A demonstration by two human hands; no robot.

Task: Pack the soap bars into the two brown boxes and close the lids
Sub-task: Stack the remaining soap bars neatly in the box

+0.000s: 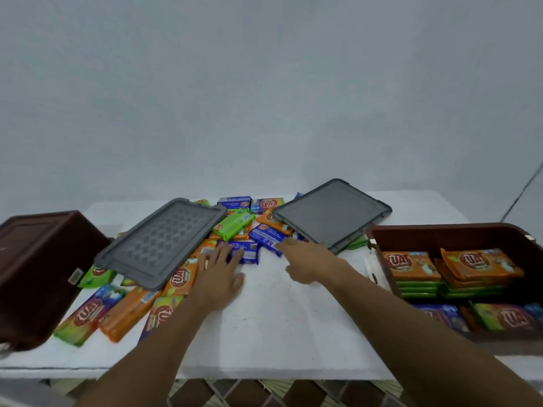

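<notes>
From the head view, the right brown box (440, 232) sits open on the desk (279, 324), with soap bars (411, 265) stacked flat inside, long axes running left to right. The left brown box (38, 268) is tipped over. Loose bars (235, 226) lie at mixed angles under two grey lids (161, 242). The left hand (219, 274) lies flat, fingers spread, on them. The right hand (308, 261) reaches a blue bar (269, 237) with a straight finger, gripping nothing.

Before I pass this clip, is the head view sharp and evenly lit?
Head view: even light, no glare; left hand, right hand and left brown box blurred; wide lens bends the table edge; soap bars in right brown box are legible.
</notes>
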